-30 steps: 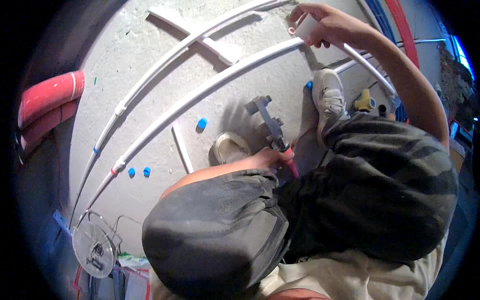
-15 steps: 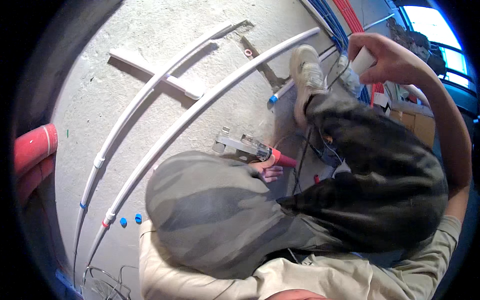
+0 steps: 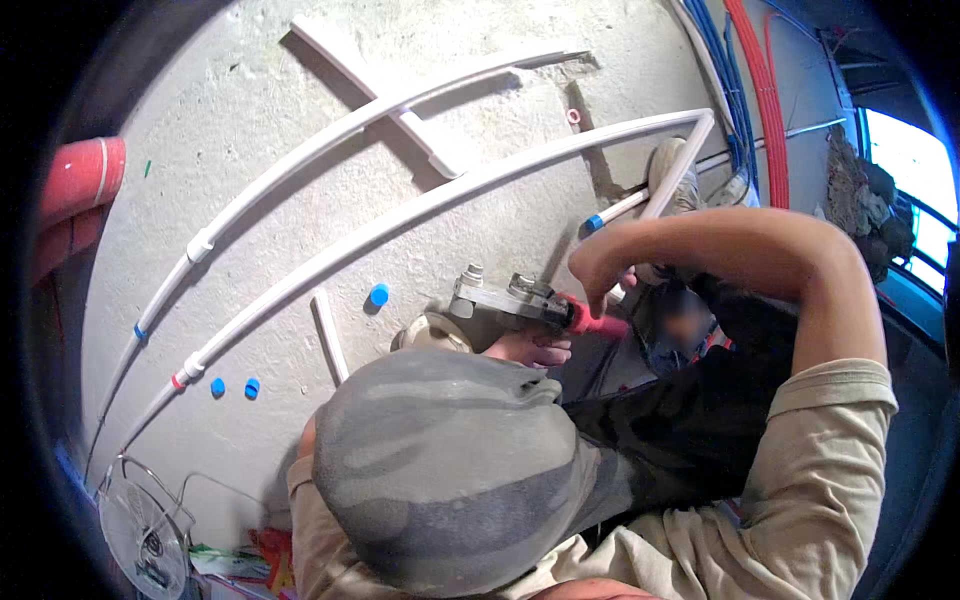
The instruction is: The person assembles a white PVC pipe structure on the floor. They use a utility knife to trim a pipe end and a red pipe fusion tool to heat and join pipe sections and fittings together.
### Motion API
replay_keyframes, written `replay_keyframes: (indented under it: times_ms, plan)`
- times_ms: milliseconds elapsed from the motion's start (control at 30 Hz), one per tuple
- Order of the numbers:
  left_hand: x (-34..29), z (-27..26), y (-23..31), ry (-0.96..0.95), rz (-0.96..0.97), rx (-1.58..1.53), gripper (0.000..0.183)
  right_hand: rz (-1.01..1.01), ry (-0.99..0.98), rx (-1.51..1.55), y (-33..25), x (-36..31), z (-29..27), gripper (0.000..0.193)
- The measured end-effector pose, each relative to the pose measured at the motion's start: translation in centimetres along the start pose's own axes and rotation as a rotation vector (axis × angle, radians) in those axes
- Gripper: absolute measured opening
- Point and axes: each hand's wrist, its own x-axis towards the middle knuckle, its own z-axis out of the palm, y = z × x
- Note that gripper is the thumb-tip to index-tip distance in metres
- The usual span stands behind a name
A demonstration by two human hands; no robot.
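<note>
Right hand (image 3: 600,275) lowered onto tool (image 3: 520,300), left hand (image 3: 535,348) beneath

Building site (bare concrete floor (image 3: 300,120)), white pipes (image 3: 420,205).

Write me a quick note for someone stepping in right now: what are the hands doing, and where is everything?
Right hand: closed on the red handle of the metal tool, which sits on the concrete floor.
Left hand: just under the tool; grip unclear.
Two long white pipes lie across the floor; a short pipe and three blue caps lie loose nearby.
Done or left: this view does not show.
</note>
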Motion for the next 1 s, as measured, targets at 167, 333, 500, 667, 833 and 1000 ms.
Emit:
replay_keyframes:
  times_ms: [167,333,500,667,833,1000]
  plan:
    - [-0.4,-1.3,-1.1,-0.124,0.290,0.515,0.069,-0.076,-0.035,0.374,2.3,2.9,3.7,0.058]
    - [-5.4,4.5,7.2,-0.097,-0.055,0.149,0.074,-0.164,0.130,0.659,4.5,4.5,7.4,0.042]
    - [-21.1,6.0,19.4,0.074,-0.045,0.451,0.044,-0.144,0.234,0.434,4.1,6.1,9.2,0.040]
    - [-25.2,9.3,25.4,0.604,0.214,0.808,0.042,-0.056,0.565,0.268,1.3,4.6,10.1,0.039]
    - [-19.8,13.6,31.9,0.344,1.124,1.640,0.044,-0.036,0.725,-0.092,0.8,4.4,11.1,0.064]
    - [-19.9,15.4,33.5,0.221,1.214,1.962,0.042,-0.179,0.882,-0.115,1.2,5.8,11.7,0.047]
